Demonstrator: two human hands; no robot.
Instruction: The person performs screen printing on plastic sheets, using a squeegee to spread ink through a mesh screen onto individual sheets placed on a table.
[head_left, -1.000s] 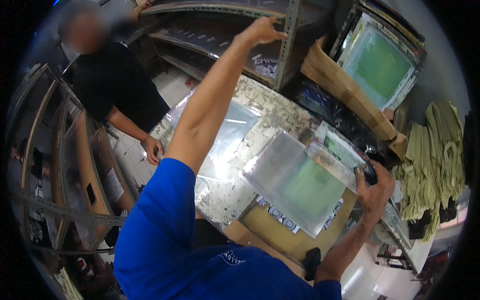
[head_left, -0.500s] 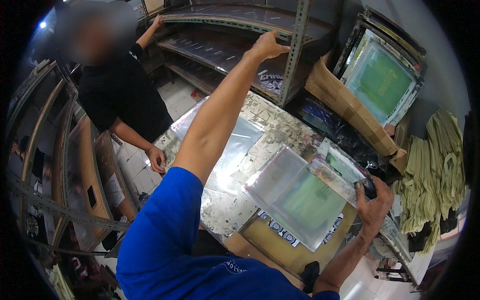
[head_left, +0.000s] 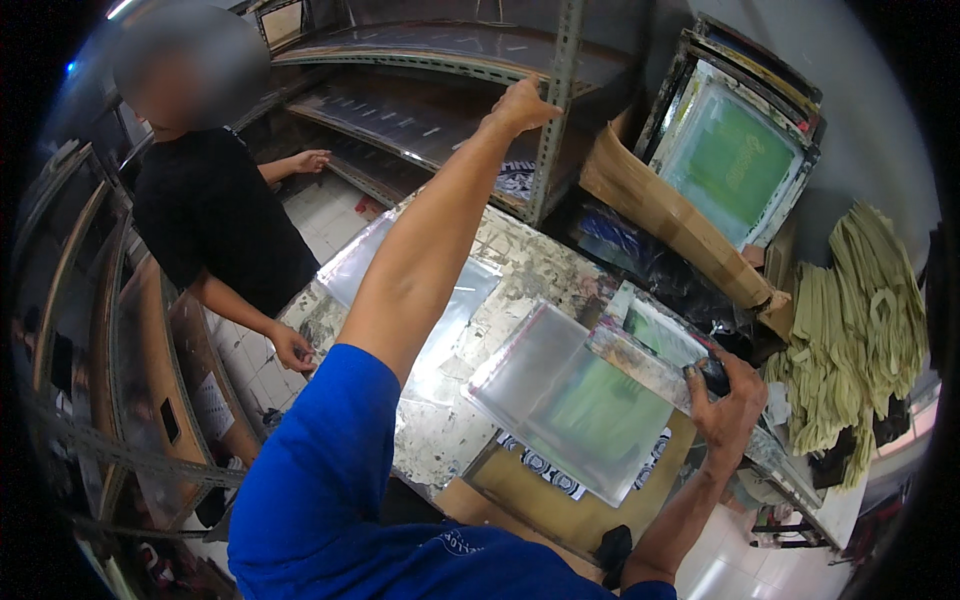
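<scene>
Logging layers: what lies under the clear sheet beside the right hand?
Under the clear sheet, black-and-white prints and a tan board show past its lower edge. Their covered parts can't be made out; whether the green patch is beneath it or reflected, I can't tell.

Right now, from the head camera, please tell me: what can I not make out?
Head view: middle of the clear plastic sheets, hidden behind the left arm.
Head view: kind of dark object, partly covered by the right hand.
Head view: rest of the black-and-white prints, under the translucent panel.
Head view: left hand, too small to confirm contact with the shelf post.
</scene>
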